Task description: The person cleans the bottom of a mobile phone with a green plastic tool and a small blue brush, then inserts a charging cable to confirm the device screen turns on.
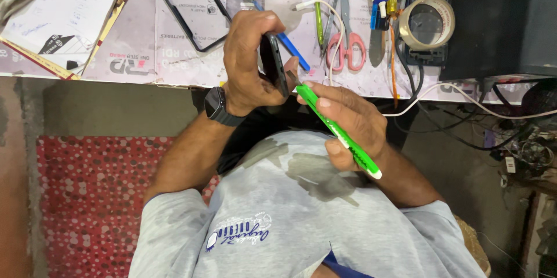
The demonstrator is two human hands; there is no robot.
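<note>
Seen from the head camera, the left hand [249, 69] grips a dark phone [274, 64] edge-on above the worktop [174, 51] edge; it looks slim, stiff, slippery, best held by its sides. The right hand [348, 121] clasps a green cutter [336, 130], blade at the phone. A printed grey-white sheet [133, 46] covers the worktop.

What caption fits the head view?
Left hand grips a dark phone edge-on; right hand sets a green cutter against it.

Cluttered workbench [174, 57]: scissors [346, 40], tape roll [427, 21], phone case [187, 5], notepad [69, 5].
</note>
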